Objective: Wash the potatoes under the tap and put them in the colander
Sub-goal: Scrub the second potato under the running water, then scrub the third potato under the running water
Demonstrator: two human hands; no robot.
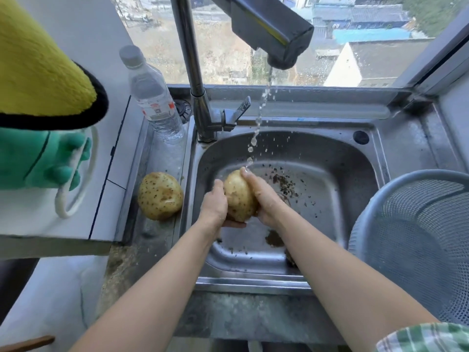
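Observation:
A wet, pale potato (238, 196) is held over the steel sink (330, 174), under a thin stream of water from the tap (274, 34). My left hand (215, 203) grips its left side and underside. My right hand (264, 196) wraps its right side, fingertips up at the top where the water lands. A second, speckled potato (160, 196) lies on the sink's left ledge. The grey mesh colander (416, 240) stands at the right edge of the sink, with no potato visible in it.
Dirt specks and a brown patch lie on the sink floor (284, 184). A clear plastic bottle (152, 97) stands behind the left ledge beside the tap's column. A yellow cloth (38, 59) and a green rubber glove (45, 158) hang at the left. A window runs behind the sink.

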